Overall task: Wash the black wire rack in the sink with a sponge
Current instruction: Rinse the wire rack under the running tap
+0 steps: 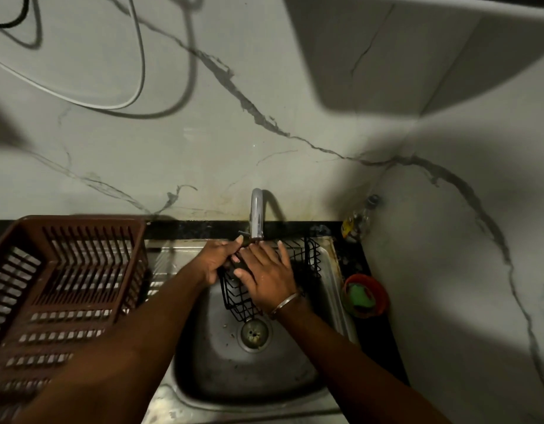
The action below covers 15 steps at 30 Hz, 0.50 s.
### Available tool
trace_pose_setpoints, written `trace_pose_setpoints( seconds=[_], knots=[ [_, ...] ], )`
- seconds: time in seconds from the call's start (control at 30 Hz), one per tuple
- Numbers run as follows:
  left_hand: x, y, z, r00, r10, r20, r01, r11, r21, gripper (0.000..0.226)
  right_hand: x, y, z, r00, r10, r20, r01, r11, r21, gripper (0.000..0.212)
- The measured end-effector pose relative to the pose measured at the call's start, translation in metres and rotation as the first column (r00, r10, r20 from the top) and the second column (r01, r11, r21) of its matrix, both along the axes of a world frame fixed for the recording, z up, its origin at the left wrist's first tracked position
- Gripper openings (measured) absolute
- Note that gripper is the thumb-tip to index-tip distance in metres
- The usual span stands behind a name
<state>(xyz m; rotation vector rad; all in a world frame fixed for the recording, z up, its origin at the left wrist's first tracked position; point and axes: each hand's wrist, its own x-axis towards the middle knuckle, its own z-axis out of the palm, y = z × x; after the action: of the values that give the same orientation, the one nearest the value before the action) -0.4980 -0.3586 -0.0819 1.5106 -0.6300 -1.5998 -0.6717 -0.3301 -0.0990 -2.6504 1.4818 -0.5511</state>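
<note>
White marble-look wall w/ grey veins (295, 166) fills the upper half, meeting a second wall at the right corner; a thin white cable (81, 101) loops across it at top left. Below runs a black stone counter edge (185, 229).

Brown slatted plastic dish-drainer basket (59, 289) sits at left, on the steel drainboard beside the basin. Stainless steel sink (221, 356) is centre, round metal drain strainer (254, 331) in its floor. Curved chrome tap (256, 212) rises at the back edge, spout over the hands.

Black wire rack (238, 296) is in the sink, tilted, one end down near the drain, the other end w/ its upright wire side up by the sink's back-right corner; both hands cover its middle.

Left hand (217, 260) has fingers curled round the rack's upper wires & a dark item under the spout, gripping; can't tell what the dark item is. Right hand (266, 275) lies flat on the rack, fingers straight & spread, pressing not grasping; thin metal bangle (285, 304) on that wrist.

On the counter right of the sink: small red round tub (379, 293) holding a green sponge (358, 293). Behind it, in the corner, a clear plastic bottle w/ yellow label (356, 223), leaning on the wall.
</note>
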Motion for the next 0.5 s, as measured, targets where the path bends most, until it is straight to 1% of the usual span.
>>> trace_pose_setpoints(
  seconds=[0.03,0.1,0.13,0.2,0.27,0.33,0.37,0.47,0.5],
  knots=[
    [0.001,0.000,-0.001,1.000,0.012,-0.021,-0.012,1.000,0.020,0.028,0.004,0.002,0.001,0.999,-0.023,0.029,0.023,1.000,0.000,0.052],
    [0.004,0.002,-0.002,0.990,0.057,-0.132,-0.043,0.993,0.106,0.029,0.012,0.005,0.005,0.997,-0.052,0.056,0.051,0.998,0.024,0.053],
    [0.004,0.004,-0.002,0.977,0.083,-0.198,-0.052,0.986,0.157,0.030,0.013,0.005,0.005,0.999,-0.037,0.037,0.036,0.999,0.029,0.055],
    [0.008,0.009,-0.005,0.957,0.111,-0.268,-0.043,0.968,0.245,0.031,0.012,0.005,0.003,1.000,-0.013,-0.024,0.014,0.999,0.045,0.059],
    [0.012,0.013,-0.010,0.945,0.124,-0.301,-0.023,0.949,0.316,0.028,0.013,0.006,0.002,0.999,-0.010,-0.046,0.014,0.996,0.088,0.064],
    [0.014,0.017,-0.012,0.932,0.116,-0.344,0.012,0.937,0.350,0.027,0.015,0.010,-0.004,0.996,0.044,-0.079,-0.035,0.994,0.108,0.072],
    [0.016,0.017,-0.015,0.934,0.116,-0.337,0.013,0.934,0.357,0.028,0.014,0.012,-0.006,0.994,0.054,-0.090,-0.044,0.992,0.119,0.074],
    [0.021,0.019,-0.021,0.929,0.152,-0.339,-0.013,0.924,0.381,0.026,0.009,0.014,-0.007,0.997,0.008,-0.083,0.005,0.989,0.148,0.079],
    [0.023,0.020,-0.022,0.928,0.157,-0.338,-0.013,0.920,0.391,0.025,0.007,0.015,-0.008,0.995,0.031,-0.097,-0.018,0.991,0.134,0.079]
  ],
)
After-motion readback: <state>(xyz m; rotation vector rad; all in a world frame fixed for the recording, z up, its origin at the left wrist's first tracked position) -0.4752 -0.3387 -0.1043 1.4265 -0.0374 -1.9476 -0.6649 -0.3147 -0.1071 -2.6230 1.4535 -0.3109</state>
